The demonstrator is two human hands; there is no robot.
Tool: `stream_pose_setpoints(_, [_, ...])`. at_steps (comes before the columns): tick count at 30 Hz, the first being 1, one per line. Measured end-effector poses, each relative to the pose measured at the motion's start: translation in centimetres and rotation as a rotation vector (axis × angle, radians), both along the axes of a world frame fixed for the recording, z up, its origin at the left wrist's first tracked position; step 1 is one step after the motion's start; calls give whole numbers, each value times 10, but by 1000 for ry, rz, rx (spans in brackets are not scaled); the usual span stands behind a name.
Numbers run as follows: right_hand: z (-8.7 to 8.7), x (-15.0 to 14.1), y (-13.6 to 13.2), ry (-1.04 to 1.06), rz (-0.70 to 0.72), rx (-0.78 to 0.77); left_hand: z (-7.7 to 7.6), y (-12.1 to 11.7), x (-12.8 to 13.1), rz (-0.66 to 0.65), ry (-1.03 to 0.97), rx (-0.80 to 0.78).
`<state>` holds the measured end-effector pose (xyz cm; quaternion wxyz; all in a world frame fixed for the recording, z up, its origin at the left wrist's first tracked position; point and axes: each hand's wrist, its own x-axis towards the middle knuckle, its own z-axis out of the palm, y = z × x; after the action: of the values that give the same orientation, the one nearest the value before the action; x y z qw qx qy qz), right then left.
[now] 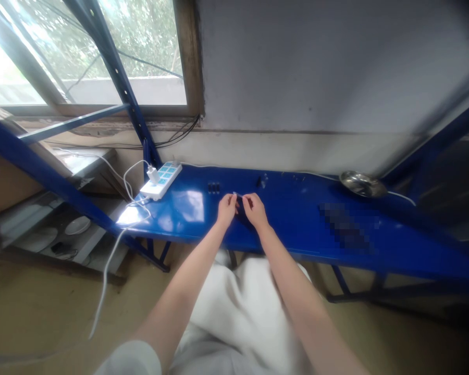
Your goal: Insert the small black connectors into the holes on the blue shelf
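My left hand [227, 209] and my right hand [255, 210] meet above the front of the blue table [293, 208], fingers pinched. Between their fingertips is a small, thin, pale piece [238, 195], too small to name, with both hands closed on its ends. Just beyond my left hand, three small dark cylinders [213, 188] stand in a row. Past my right hand lie a few small clear pieces [264, 180] beside a small dark one [258, 182].
A white power strip [162, 180] with a plugged-in cord lies at the table's left end. A shiny metal bowl [362, 184] sits at the back right. Blue frame posts [117, 73] rise at the left. A blurred dark patch [346, 226] covers part of the right side.
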<state>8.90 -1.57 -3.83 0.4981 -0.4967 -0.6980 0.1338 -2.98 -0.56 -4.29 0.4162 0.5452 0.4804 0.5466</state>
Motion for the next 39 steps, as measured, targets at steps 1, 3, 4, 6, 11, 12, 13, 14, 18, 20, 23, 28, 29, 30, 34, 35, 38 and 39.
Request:
stream_pose_setpoints(1, [-1,0,1,-14,15,-14,-1,1,0,7,-23,-4])
stream_pose_setpoints(3, [-3,-1,2,-41,44,-40,-1,2,1,6,-65,-5])
stream_pose_setpoints(4, [-4,-1,3,-54,58,-47,-1,2,1,3,-81,-2])
stream_pose_setpoints(6, [-8,0,6,-78,84,-51,-1,1,1,-5,-98,9])
stream_pose_setpoints(11, [-15,1,11,-91,110,-86,2,-2,-1,4,-39,37])
stream_pose_setpoints(12, [-16,1,12,-84,123,-99,3,-2,-1,2,-19,42])
stream_pose_setpoints(13, [-17,1,12,-77,139,-109,4,-3,-2,-4,-5,44])
stream_pose_setpoints(14, [-17,1,12,-69,152,-116,4,-4,-2,-11,-1,44])
stream_pose_setpoints(18, [-17,1,11,-68,171,-114,3,-4,-2,-40,-59,24])
stream_pose_setpoints(20, [-16,2,11,-80,188,-98,2,-4,-2,-61,-107,5])
stream_pose_setpoints(23, [-15,2,11,-94,210,-69,2,-3,-1,-85,-193,-21])
stream_pose_setpoints(28, [-14,1,11,-133,179,-25,4,-3,-1,-64,-274,-35])
stream_pose_setpoints(29, [-14,0,10,-136,154,-21,5,-4,0,-50,-277,-30])
stream_pose_setpoints(30, [-13,0,10,-134,124,-21,6,-4,0,-32,-278,-24])
stream_pose_setpoints(34, [-6,-1,6,-49,-25,-41,8,-6,0,20,-270,-14])
stream_pose_setpoints(35, [-4,-1,5,-14,-58,-54,8,-6,0,20,-264,-14])
stream_pose_setpoints(38, [4,-1,4,60,-155,-125,8,-7,0,9,-238,-18])
stream_pose_setpoints(39, [6,1,6,70,-191,-154,8,-7,0,5,-228,-21])
